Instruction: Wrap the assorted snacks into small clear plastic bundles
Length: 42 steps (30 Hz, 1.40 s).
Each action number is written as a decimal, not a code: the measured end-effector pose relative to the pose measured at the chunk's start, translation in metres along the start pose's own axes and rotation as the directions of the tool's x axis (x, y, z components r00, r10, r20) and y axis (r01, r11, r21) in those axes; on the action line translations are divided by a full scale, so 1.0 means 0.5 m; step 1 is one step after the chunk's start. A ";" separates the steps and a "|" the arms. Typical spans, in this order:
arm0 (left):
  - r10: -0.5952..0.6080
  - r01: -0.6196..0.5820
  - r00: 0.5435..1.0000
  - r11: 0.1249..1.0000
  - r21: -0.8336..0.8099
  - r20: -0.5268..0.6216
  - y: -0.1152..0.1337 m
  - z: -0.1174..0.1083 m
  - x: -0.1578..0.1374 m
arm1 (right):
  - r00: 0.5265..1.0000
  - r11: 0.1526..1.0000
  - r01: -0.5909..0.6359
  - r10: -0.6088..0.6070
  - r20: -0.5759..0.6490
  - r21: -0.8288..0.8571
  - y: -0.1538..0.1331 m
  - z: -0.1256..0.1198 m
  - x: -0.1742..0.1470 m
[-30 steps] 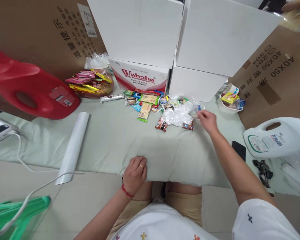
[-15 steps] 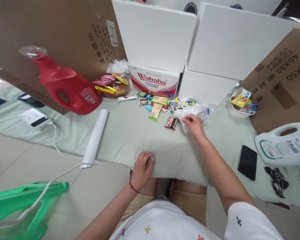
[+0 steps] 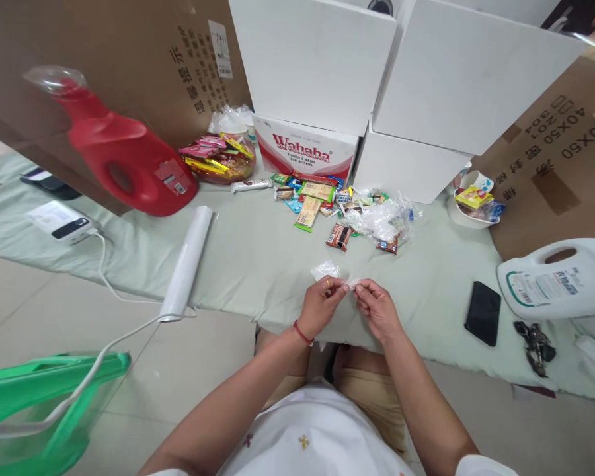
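Note:
A clear plastic bag (image 3: 326,270) is pinched between my two hands, just above the near part of the cloth-covered table. My left hand (image 3: 321,305) is closed on one part of it, with thumb and forefinger together. Close beside it, my right hand (image 3: 377,309) pinches the bag too, fingertips almost touching the left ones. Beyond my hands lies a pile of wrapped snacks (image 3: 317,190), with a heap of other clear plastic bags (image 3: 384,218) at its right. A brown snack packet (image 3: 339,237) and another brown packet (image 3: 387,244) lie at the pile's near side.
Left are a red jug (image 3: 129,165), a bowl of wrapped snacks (image 3: 218,173), a white roll (image 3: 187,264) and a power bank-like device (image 3: 62,221) with a cable. A phone (image 3: 482,313), keys (image 3: 536,349), a white jug (image 3: 560,277) and a snack bowl (image 3: 471,217) stand right. White boxes (image 3: 312,66) rise behind.
My right hand has drawn back from the heap with a clear bag. My left hand has moved right and up from the table edge and now grips that bag too.

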<state>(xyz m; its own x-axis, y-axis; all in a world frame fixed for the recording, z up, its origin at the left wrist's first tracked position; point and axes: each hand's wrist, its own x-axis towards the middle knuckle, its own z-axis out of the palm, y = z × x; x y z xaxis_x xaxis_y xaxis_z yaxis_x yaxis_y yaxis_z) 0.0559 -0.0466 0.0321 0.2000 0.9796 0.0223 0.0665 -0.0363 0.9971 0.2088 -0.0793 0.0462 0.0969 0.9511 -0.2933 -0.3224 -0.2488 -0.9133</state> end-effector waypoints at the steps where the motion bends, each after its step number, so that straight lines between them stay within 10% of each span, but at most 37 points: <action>1: -0.039 0.039 0.999 0.998 -0.042 -0.007 0.003 -0.001 -0.005 | 1.000 1.000 0.012 -0.012 -0.001 -0.025 0.002 -0.005 -0.002; 8: -0.112 0.106 0.989 0.992 -0.065 -0.101 0.017 -0.003 -0.017 | 0.971 0.885 0.238 -0.215 0.101 -0.400 0.008 -0.012 -0.021; 19: -0.206 0.129 0.956 0.935 -0.330 -0.210 0.018 -0.017 -0.019 | 0.983 0.978 0.125 -0.145 -0.115 -0.164 0.006 -0.034 -0.047; 26: -0.152 0.119 0.980 0.964 -0.236 -0.128 0.017 -0.019 -0.034 | 0.837 0.514 0.517 -0.473 0.277 -0.684 -0.012 0.005 -0.028; 35: -0.342 0.232 0.934 0.797 -0.558 -0.100 0.028 -0.084 -0.023 | 0.961 0.925 0.261 -0.276 -0.015 -0.276 0.010 -0.025 -0.027; 39: -0.342 0.236 0.935 0.801 -0.550 -0.097 0.014 -0.102 -0.020 | 0.964 0.937 0.249 -0.263 -0.028 -0.245 0.015 -0.040 -0.045; 42: -0.308 0.231 0.922 0.924 -0.305 -0.234 0.014 -0.098 -0.040 | 0.901 0.794 0.395 -0.432 0.027 -0.462 0.007 -0.045 -0.059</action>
<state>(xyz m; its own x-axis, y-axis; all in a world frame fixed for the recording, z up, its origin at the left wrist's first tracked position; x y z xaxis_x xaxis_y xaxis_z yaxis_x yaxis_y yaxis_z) 0.0043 -0.0567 0.0422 -0.0645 0.9609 -0.2693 -0.1909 0.2530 0.9484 0.2261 -0.1125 0.0451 0.2013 0.9697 0.1382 0.2169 0.0934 -0.9717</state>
